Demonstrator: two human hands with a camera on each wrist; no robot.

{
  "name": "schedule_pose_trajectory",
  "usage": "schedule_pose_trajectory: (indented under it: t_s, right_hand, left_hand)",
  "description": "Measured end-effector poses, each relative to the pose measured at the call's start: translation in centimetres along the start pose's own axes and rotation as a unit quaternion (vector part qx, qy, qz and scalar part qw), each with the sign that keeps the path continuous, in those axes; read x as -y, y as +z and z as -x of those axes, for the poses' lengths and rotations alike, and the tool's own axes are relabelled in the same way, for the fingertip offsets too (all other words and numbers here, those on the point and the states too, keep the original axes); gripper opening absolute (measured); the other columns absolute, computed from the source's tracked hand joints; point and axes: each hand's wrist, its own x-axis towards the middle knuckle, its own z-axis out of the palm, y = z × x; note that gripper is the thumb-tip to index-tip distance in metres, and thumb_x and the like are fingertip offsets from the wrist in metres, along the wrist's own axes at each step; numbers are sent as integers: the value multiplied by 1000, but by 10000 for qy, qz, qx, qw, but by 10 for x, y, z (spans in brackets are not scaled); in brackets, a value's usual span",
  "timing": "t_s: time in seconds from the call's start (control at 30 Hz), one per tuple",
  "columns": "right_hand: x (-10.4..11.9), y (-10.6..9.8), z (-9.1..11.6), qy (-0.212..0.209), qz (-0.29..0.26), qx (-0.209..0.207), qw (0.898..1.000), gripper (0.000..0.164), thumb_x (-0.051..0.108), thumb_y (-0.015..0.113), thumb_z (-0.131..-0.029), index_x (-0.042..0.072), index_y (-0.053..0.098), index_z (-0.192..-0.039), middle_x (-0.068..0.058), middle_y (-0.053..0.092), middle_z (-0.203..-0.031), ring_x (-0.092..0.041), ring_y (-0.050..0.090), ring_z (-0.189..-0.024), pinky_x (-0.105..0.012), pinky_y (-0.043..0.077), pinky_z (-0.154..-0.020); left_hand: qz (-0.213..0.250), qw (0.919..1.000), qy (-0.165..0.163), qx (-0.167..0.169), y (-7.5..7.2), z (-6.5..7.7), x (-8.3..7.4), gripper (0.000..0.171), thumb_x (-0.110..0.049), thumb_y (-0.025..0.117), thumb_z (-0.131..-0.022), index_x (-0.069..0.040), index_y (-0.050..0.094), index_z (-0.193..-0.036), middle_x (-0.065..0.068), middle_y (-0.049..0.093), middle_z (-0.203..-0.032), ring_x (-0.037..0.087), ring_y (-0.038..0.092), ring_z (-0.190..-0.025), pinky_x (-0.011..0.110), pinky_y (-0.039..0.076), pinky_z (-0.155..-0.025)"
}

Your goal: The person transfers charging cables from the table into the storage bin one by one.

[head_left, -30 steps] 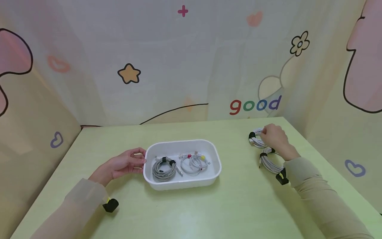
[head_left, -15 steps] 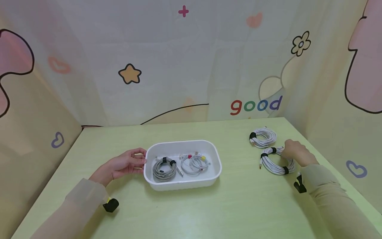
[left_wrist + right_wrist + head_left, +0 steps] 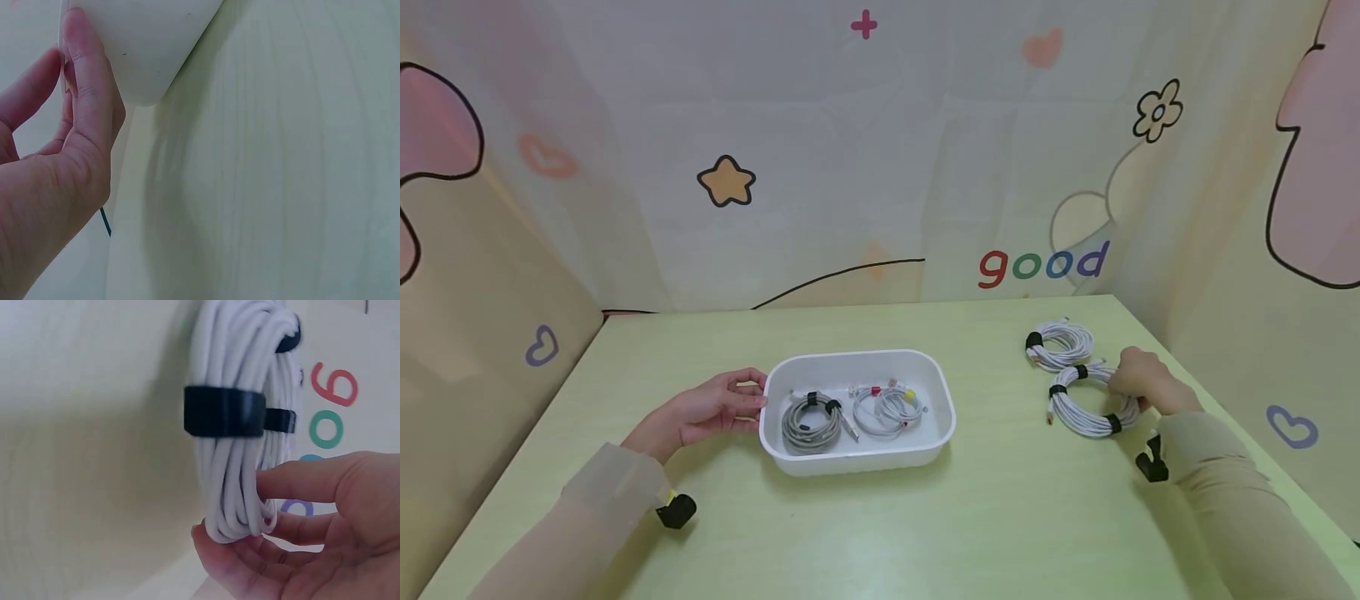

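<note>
The nearer white coil (image 3: 1078,419), on the bench (image 3: 850,542), is pinched by the right grip (image 3: 1148,380), the box (image 3: 868,461) by the left grip (image 3: 715,407); lying just beside, the farther coil (image 3: 1081,342) could be snagged.

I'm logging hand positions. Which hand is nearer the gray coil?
Left. The left hand holds the tray, left of the gray coil; the right hand, far to its right, grips a white coil.

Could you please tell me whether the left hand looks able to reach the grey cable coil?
Probably yes: the grey cable coil lies uncovered in the open white bin, near the left hand, which would likely have to release that bin first.
</note>
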Motion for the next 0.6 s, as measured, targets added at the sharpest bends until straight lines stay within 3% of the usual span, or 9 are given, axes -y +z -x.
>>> schedule_pose_trajectory:
  t_s: [0.1,0.27,0.4,0.6]
  right_hand:
    - [2,-7,1,-78,-251,206,9994,13,5,56,-75,-6,50,-77,-13,52,-68,-19,59,-51,-32,56,-49]
    - [6,-17,3,-454,-482,523,9964,28,8,65,-81,-15,57,-94,-7,55,-67,-13,58,-55,-32,57,-52]
    - [8,-18,4,-754,-733,668,9922,25,7,67,-84,-15,61,-95,-3,59,-64,-10,61,-54,-31,58,-55]
    - [8,-10,2,-826,-1130,757,9873,22,6,66,-86,-14,62,-95,1,59,-64,-10,61,-56,-29,58,-56]
  left_hand:
    - [20,10000,8,6,0,-1,1,18,0,52,-96,-10,47,-110,1,63,-97,13,65,-82,30,59,-78]
    - [59,10000,16,48,-1,-1,0,18,0,52,-96,-10,48,-109,1,64,-97,13,65,-83,30,59,-78]
    - [93,10000,6,33,-1,-1,-1,18,0,53,-95,-10,47,-110,2,63,-98,14,65,-83,30,59,-78]
    - [26,10000,-5,-31,-1,-1,0,18,-1,53,-96,-11,48,-109,1,63,-98,13,65,-84,31,59,-79]
